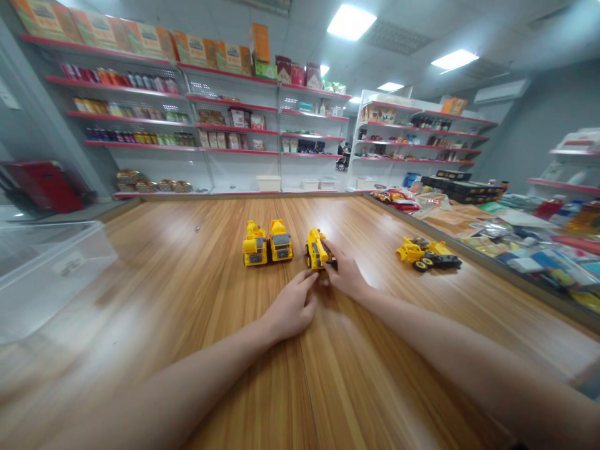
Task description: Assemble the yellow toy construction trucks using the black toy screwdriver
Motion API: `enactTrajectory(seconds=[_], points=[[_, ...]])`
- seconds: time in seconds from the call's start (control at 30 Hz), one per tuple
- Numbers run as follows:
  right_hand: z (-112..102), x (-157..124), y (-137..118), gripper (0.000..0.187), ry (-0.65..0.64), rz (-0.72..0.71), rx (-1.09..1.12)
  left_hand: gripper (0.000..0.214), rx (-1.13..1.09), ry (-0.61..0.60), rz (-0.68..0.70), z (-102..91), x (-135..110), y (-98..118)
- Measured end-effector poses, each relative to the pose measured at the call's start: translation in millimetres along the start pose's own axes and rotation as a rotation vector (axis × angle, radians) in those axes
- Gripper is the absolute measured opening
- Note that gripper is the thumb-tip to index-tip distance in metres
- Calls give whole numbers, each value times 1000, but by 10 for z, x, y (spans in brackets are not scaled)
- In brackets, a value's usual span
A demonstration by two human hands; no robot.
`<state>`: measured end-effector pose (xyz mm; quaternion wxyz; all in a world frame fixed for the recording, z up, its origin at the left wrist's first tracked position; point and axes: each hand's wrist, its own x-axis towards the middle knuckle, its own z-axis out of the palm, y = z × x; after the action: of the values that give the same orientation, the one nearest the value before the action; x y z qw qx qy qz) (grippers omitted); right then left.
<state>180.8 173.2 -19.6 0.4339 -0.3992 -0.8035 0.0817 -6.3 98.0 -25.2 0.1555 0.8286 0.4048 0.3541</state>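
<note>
My right hand point(347, 273) is closed on the right side of a yellow toy construction truck point(315, 245), which rests on the wooden table point(234, 387). Its fingers lie along the truck's side and near end. Just in front of the same truck, my left hand point(291, 305) reaches its fingertips to the lower near edge, with the thumb apart; whether they touch it is hard to tell. Left of it, two more yellow and grey toy trucks stand side by side, a left one point(255, 245) and a right one point(280, 241).
Farther right sits another yellow toy vehicle point(429, 255) with black wheels. A clear plastic bin point(51, 269) stands at the left edge. A small shiny object point(197, 228) lies toward the back left. Packaged goods point(506, 231) lie beyond the table's right rim; stocked shelves point(234, 103) line the back.
</note>
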Motion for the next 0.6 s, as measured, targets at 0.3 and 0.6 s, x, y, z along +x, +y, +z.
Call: enactTrajectory(seconds=[0.3,0.6], points=[[371,572,297,65,-11,-20,17,39,147,-86,114,-14,-34,55],[401,542,224,65,-59,-100,10,38,120,-74,118,-9,-20,62]])
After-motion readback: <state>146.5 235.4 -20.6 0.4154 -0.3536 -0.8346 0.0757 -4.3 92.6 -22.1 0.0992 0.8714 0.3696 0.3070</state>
